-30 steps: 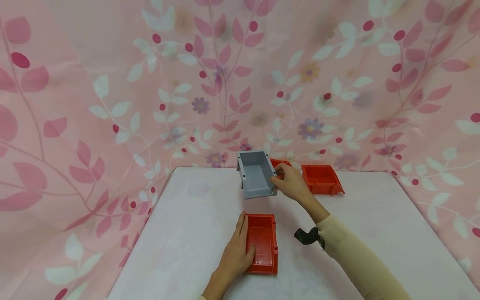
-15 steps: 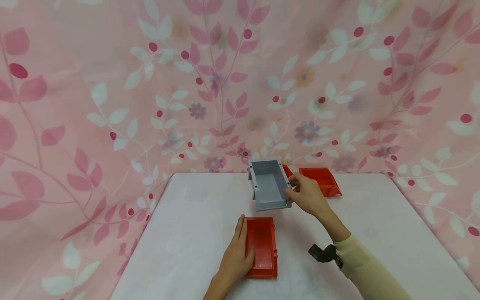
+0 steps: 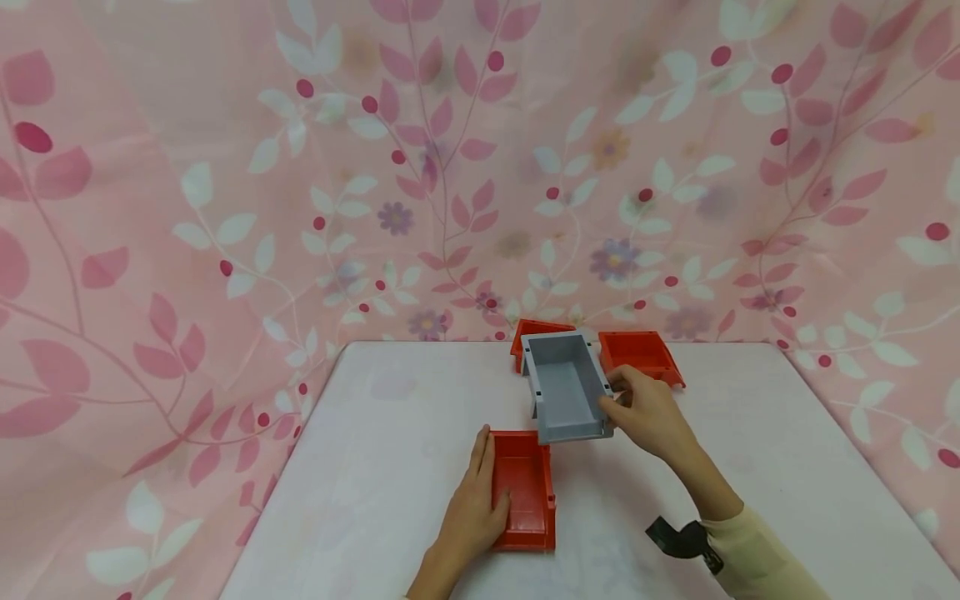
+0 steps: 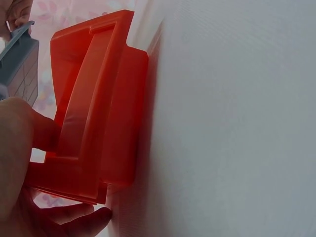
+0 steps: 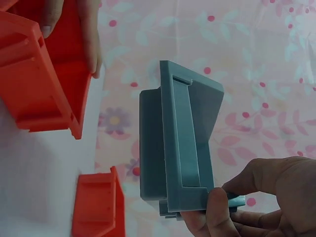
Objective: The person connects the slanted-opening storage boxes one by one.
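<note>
A red plastic storage bin [image 3: 522, 492] rests on the table at the front, its hollow facing up. My left hand [image 3: 467, 512] grips its left wall, thumb inside and fingers along the outside, as the left wrist view also shows. Above the table, my right hand [image 3: 651, 410] pinches the right rim of a grey storage bin [image 3: 567, 387]. That grey bin is held up in the air, just behind and to the right of the red one. In the right wrist view, the thumb and fingers close on the edge of the grey bin [image 5: 185, 143].
Two more red bins stand at the back of the white table [image 3: 390, 417]: one red bin [image 3: 528, 332] partly behind the grey bin, another red bin [image 3: 637, 354] to its right. A pink floral curtain [image 3: 450, 167] hangs behind the table.
My right hand has carried the grey bin to the right and nearer, so the back red bin shows more. The left hand stays on the front red bin.
</note>
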Tool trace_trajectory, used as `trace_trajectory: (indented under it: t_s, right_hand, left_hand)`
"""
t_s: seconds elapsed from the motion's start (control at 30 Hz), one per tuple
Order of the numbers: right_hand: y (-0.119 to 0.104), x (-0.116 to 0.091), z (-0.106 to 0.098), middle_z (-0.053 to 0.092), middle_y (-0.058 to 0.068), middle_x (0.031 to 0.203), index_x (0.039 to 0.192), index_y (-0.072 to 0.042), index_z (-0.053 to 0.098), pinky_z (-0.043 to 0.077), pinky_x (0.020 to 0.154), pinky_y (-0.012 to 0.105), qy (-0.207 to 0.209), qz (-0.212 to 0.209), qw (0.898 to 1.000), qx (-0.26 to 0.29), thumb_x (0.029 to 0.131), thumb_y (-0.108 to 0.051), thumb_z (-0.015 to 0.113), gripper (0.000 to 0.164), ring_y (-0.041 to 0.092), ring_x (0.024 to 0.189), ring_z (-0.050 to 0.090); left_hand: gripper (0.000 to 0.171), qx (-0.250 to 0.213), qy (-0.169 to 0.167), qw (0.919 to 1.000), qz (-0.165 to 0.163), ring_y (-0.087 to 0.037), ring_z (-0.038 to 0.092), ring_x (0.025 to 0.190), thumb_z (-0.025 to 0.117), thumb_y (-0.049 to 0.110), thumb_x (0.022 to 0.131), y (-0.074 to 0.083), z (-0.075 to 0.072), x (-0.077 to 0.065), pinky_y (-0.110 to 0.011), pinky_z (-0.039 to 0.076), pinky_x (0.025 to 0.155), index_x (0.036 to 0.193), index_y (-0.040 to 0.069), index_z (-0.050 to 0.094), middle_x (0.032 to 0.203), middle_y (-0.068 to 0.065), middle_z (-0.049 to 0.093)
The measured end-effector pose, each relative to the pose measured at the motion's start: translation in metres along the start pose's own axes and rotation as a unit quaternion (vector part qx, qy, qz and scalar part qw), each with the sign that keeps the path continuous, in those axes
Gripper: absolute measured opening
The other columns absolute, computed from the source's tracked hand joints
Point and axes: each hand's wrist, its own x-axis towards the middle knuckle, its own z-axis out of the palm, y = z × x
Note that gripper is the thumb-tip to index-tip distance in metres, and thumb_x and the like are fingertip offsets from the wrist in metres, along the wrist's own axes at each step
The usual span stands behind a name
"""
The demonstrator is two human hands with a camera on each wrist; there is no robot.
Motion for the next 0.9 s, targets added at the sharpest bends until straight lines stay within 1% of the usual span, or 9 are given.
trace_trajectory:
  t_s: [0.27,0.37,0.57,0.73,0.9]
  right_hand:
    - [0.008,-0.020,-0.004,0.071,0.022,0.109,0.117,0.006,0.065,0.062,0.062,0.035,0.003,0.015,1.000,-0.009,0.091,-0.006,0.073,0.030,0.020,0.071,0.069]
    - [0.010,-0.026,-0.004,0.071,0.022,0.110,0.118,0.006,0.065,0.062,0.062,0.035,0.002,0.023,1.000,-0.009,0.092,-0.006,0.072,0.030,0.020,0.071,0.069]
    - [0.014,-0.037,-0.001,0.072,0.020,0.111,0.116,0.002,0.064,0.062,0.064,0.033,-0.008,0.050,0.999,-0.002,0.093,-0.009,0.071,0.027,0.019,0.073,0.070]
    - [0.017,-0.050,-0.001,0.072,0.016,0.106,0.113,0.002,0.064,0.060,0.062,0.030,-0.013,0.069,0.998,-0.001,0.092,-0.008,0.070,0.024,0.020,0.072,0.069]
    - [0.018,-0.058,-0.003,0.072,0.016,0.106,0.114,0.003,0.064,0.059,0.062,0.029,-0.025,0.083,0.996,-0.008,0.092,-0.008,0.071,0.026,0.019,0.072,0.067]
  left_hand:
    - [0.091,-0.001,0.000,1.0000,0.003,-0.029,0.046,0.141,0.071,0.012,0.092,0.001,0.001,0.001,-0.044,0.053,0.101,0.165,0.002,0.019,0.173,-0.007,0.011]
    - [0.092,-0.005,-0.001,1.0000,-0.001,-0.029,0.045,0.142,0.072,0.013,0.092,0.001,0.000,0.001,-0.045,0.052,0.101,0.166,0.004,0.017,0.173,-0.006,0.011]
    - [0.098,-0.010,0.008,0.9999,-0.007,-0.030,0.045,0.142,0.074,0.011,0.091,-0.002,-0.001,0.000,-0.046,0.053,0.100,0.168,0.009,0.014,0.173,-0.004,0.012]
    - [0.100,-0.010,0.003,0.9999,-0.006,-0.030,0.046,0.142,0.076,0.013,0.089,-0.002,0.001,0.001,-0.046,0.053,0.098,0.168,0.010,0.014,0.174,-0.003,0.011]
    - [0.102,-0.008,-0.003,0.9999,-0.007,-0.030,0.046,0.142,0.076,0.014,0.089,-0.001,0.002,0.002,-0.047,0.053,0.099,0.168,0.011,0.011,0.173,-0.005,0.011]
